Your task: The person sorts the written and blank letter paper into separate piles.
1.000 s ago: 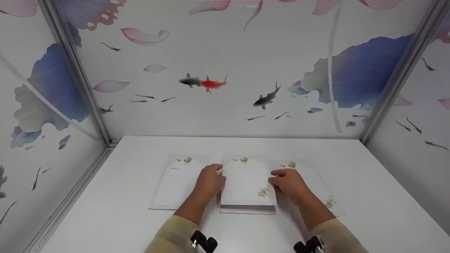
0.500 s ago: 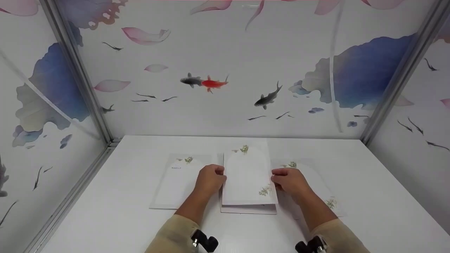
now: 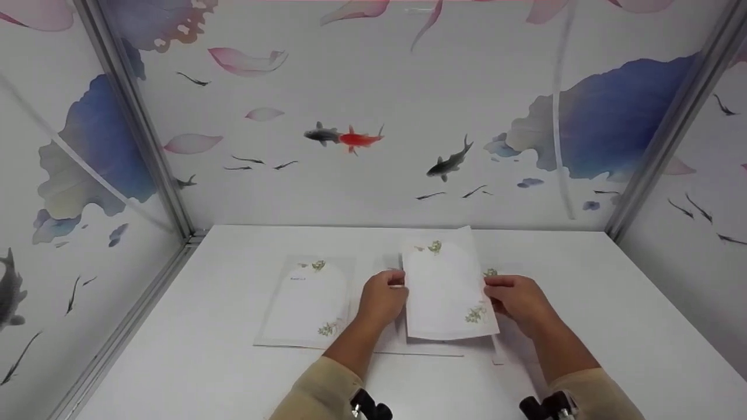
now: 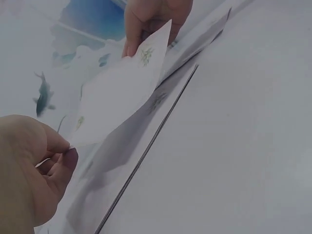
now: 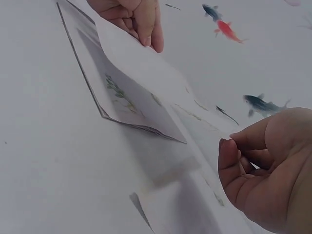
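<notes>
A white sheet of paper [image 3: 440, 291] printed with green floral sprigs is held up between both hands, off the table. My left hand [image 3: 383, 297] pinches its left edge between thumb and fingers, as the left wrist view also shows. The right edge is pinched by my right hand [image 3: 516, 303]. In the right wrist view the sheet [image 5: 141, 56] bows between the hands. Below and left of it lies a middle stack of similar sheets [image 3: 417, 348], partly covered by the left arm and raised sheet. More paper [image 3: 516, 350] lies beneath the right hand, largely hidden.
At the left of the white table [image 3: 198, 350] a printed sheet or stack [image 3: 306, 309] lies flat, with a small line of writing near its top. Panels painted with fish and petals, such as the back wall [image 3: 373, 186], enclose the table on three sides.
Both hands have lifted the sheet off the middle stack and carried it to the right, over the right-hand paper. More of the left sheet now shows. The head view has shifted slightly.
</notes>
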`<state>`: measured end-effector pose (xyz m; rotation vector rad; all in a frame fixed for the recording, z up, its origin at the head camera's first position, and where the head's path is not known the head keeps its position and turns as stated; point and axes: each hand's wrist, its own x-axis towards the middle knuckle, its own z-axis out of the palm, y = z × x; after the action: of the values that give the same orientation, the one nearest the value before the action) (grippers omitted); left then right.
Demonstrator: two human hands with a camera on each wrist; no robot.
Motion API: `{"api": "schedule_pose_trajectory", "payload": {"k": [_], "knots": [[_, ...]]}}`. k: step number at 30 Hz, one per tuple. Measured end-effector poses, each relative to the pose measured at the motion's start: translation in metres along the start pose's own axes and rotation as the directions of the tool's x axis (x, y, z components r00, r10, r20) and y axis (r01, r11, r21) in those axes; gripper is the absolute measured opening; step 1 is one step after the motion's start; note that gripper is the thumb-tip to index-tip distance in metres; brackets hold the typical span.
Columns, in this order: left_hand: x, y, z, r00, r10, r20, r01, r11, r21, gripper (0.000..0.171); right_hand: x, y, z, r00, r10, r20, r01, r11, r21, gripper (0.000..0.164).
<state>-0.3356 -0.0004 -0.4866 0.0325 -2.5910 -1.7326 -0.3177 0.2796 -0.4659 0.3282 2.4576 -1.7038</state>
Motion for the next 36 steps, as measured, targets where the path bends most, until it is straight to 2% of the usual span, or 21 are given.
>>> {"api": "schedule_pose_trajectory", "payload": {"k": [8,13,19,23,28,32,36], "knots": [[-0.01,0.024,0.043,0.999,-0.006,0.046,0.008,0.999,-0.054,0.038,-0.003,0.021,-0.054,0.999,0.033,0.017,-0.034,0.999,0.04,0.052],[-0.019,0.04,0.062,0.991,-0.025,0.131,0.04,0.993,-0.111,0.039,-0.007,0.033,-0.09,0.997,0.056,0.046,-0.059,0.996,0.065,0.057],[-0.03,0.051,0.085,0.971,-0.037,0.237,0.091,0.971,-0.221,0.042,-0.013,0.043,-0.122,0.994,0.085,0.072,-0.089,0.994,0.057,0.056],[-0.036,0.054,0.095,0.954,-0.037,0.296,0.114,0.962,-0.247,0.047,-0.013,0.045,-0.13,0.993,0.109,0.05,-0.111,0.993,0.04,0.053],[-0.041,0.053,0.099,0.943,-0.029,0.331,0.102,0.974,-0.204,0.051,-0.01,0.048,-0.128,0.992,0.128,-0.015,-0.129,0.989,-0.069,0.05],[-0.042,0.05,0.1,0.941,-0.02,0.338,0.067,0.99,-0.126,0.051,-0.008,0.051,-0.125,0.993,0.097,-0.063,-0.109,0.97,-0.216,0.052],[-0.043,0.05,0.099,0.945,-0.031,0.324,0.058,0.996,-0.073,0.051,-0.008,0.053,-0.125,0.997,0.047,-0.069,-0.065,0.955,-0.29,0.062]]}}
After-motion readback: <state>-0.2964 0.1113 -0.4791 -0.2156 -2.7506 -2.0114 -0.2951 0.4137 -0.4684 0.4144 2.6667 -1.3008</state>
